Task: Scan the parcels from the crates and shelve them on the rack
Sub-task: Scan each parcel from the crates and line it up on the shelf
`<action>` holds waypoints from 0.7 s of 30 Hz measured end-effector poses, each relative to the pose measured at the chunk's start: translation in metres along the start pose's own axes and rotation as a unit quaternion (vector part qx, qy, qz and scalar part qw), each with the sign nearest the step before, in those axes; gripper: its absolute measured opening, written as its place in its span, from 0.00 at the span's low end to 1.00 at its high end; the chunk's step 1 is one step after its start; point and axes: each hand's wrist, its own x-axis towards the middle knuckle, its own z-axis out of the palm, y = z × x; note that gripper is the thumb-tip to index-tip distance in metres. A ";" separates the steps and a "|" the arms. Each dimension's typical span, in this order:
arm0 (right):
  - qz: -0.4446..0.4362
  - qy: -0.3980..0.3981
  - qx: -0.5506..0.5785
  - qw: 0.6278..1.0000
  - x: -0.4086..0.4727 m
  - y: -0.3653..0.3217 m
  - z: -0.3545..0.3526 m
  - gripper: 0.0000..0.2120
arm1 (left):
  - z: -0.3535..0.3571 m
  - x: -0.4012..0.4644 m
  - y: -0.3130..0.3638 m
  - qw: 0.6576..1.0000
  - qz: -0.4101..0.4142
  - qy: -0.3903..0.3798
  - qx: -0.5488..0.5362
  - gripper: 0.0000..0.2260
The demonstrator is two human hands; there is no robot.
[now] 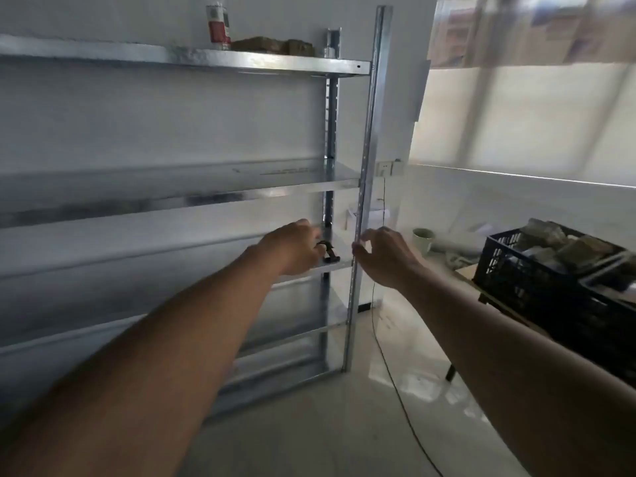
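A galvanised metal rack (220, 62) fills the left half of the view. On its top shelf stand a red-and-white parcel (217, 27) and two brown parcels (272, 45). At the right end of the third shelf lies a black scanner (331, 253); my left hand (296, 251) reaches in and curls its fingers round it. My right hand (385, 256) hovers just right of the rack's front post (370, 139), fingers loosely curled and holding nothing. Black crates (516, 270) with brown and grey parcels (568, 249) sit on a table at the right.
A pale mug (422, 238) stands on the table behind the crates. A black cable (389, 366) runs from a wall socket (385, 168) down across the floor. A window with a blind lies beyond the table.
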 end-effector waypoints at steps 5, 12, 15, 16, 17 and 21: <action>0.076 0.009 -0.012 0.997 -0.026 0.024 -0.003 0.21 | 0.024 0.026 0.021 0.997 0.050 -0.056 0.014 0.21; 0.166 0.038 -0.061 0.984 -0.044 0.102 -0.050 0.23 | 0.044 0.089 0.109 0.989 0.130 -0.060 0.021 0.25; 0.204 0.048 -0.068 0.975 -0.046 0.149 -0.069 0.26 | 0.057 0.121 0.160 0.985 0.165 -0.055 0.015 0.25; 0.216 0.051 -0.065 0.973 -0.046 0.166 -0.076 0.28 | 0.062 0.132 0.178 0.983 0.177 -0.053 0.011 0.24; 0.225 0.053 -0.065 0.971 -0.046 0.184 -0.081 0.29 | 0.068 0.142 0.197 0.981 0.187 -0.053 0.007 0.24; 0.264 0.045 -0.075 0.960 -0.044 0.262 -0.101 0.25 | 0.095 0.185 0.264 0.975 0.210 -0.070 0.004 0.24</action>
